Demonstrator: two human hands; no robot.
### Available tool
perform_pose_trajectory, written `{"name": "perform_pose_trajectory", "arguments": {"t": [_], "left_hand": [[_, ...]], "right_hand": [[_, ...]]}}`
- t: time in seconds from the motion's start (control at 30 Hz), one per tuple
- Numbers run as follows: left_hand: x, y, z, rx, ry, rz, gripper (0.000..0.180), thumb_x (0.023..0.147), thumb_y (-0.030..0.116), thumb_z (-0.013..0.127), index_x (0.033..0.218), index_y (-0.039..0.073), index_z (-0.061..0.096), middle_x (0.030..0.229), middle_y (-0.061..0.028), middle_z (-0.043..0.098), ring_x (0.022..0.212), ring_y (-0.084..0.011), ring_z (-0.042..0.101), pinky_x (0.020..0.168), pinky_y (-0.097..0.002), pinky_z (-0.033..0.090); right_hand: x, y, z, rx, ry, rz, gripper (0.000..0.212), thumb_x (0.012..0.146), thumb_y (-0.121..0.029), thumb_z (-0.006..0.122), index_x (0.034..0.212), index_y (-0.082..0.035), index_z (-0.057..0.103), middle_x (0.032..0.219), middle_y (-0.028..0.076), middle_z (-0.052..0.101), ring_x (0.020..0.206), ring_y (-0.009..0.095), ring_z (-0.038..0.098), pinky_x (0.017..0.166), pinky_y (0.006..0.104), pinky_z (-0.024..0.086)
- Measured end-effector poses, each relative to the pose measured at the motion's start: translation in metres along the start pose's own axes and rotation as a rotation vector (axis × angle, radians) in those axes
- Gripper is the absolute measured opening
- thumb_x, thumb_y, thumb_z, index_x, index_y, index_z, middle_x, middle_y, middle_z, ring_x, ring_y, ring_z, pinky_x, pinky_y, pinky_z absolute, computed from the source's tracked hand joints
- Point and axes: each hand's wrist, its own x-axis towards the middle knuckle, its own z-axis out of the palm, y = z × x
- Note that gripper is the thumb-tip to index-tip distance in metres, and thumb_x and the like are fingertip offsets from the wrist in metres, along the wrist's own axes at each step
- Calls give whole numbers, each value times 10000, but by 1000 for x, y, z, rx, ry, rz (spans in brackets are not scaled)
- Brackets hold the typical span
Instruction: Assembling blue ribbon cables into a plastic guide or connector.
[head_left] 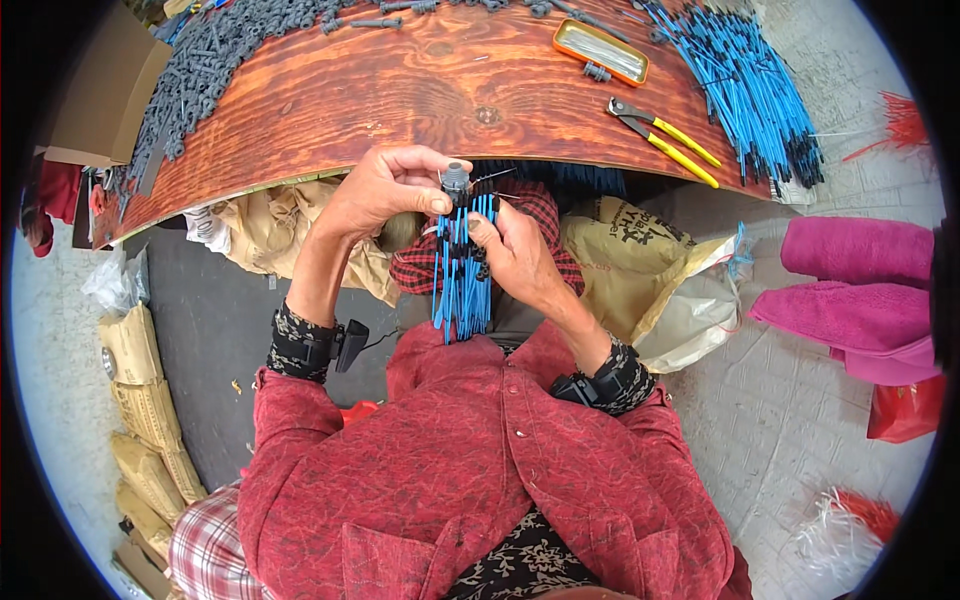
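Observation:
In front of my chest, my left hand [385,190] pinches a grey ribbed plastic part [456,178] between thumb and fingers. Just under that part hangs a bundle of thin blue rods with black ends [462,295]. My right hand [518,250] is closed round the upper end of this bundle from the right side. The two hands are close together, and the grey part sits right at the top of the rods. Whether a rod is joined to it is hidden by my fingers.
The wooden table [400,95] has a heap of grey plastic parts [205,75], an orange-rimmed tin of thin pins [602,52], yellow-handled pincers [665,140] and a pile of blue rods [750,95]. Paper sacks [620,250] stand below its edge. Pink cloths [855,290] lie at the right.

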Motion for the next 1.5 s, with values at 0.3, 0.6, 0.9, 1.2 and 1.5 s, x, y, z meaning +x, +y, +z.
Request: {"name": "perform_pose_trajectory", "arguments": {"t": [0.3, 0.6, 0.9, 1.2, 1.5], "left_hand": [[6, 17, 4, 43, -111, -42, 385, 661, 68, 904, 1007, 3, 746, 1024, -88, 754, 835, -93, 693, 791, -259, 560], [7, 12, 9, 17, -120, -23, 417, 662, 119, 917, 1023, 18, 735, 972, -37, 740, 856, -89, 685, 823, -259, 547], [10, 11, 11, 30, -125, -24, 411, 696, 108, 893, 1057, 9, 723, 959, -24, 729, 865, -82, 677, 817, -242, 541], [7, 12, 11, -7, -91, -5, 416, 699, 79, 879, 1073, -2, 717, 945, -30, 724, 837, -86, 676, 782, -244, 548], [7, 11, 0, -31, -164, -8, 366, 723, 45, 872, 1052, -6, 719, 1034, -82, 739, 865, -118, 699, 776, -256, 569]], "right_hand": [[-9, -11, -17, 67, -141, 21, 350, 1040, -331, 529, 1011, 18, 531, 775, 161, 586, 706, 260, 587, 668, 421, 471], [-11, -8, -19, 146, -148, 57, 482, 1050, -476, 502, 1033, 4, 536, 782, 86, 562, 722, 174, 528, 656, 373, 458], [-3, -8, -19, 174, -153, 116, 531, 1006, -539, 567, 964, -10, 566, 777, 34, 561, 710, 133, 507, 638, 332, 447], [1, -14, -17, 219, -154, 196, 490, 956, -502, 672, 914, -17, 621, 764, 6, 587, 702, 99, 523, 627, 304, 455], [6, -17, -12, 240, -171, 202, 491, 902, -490, 739, 983, -11, 673, 774, -1, 612, 717, 88, 551, 644, 292, 476]]}}
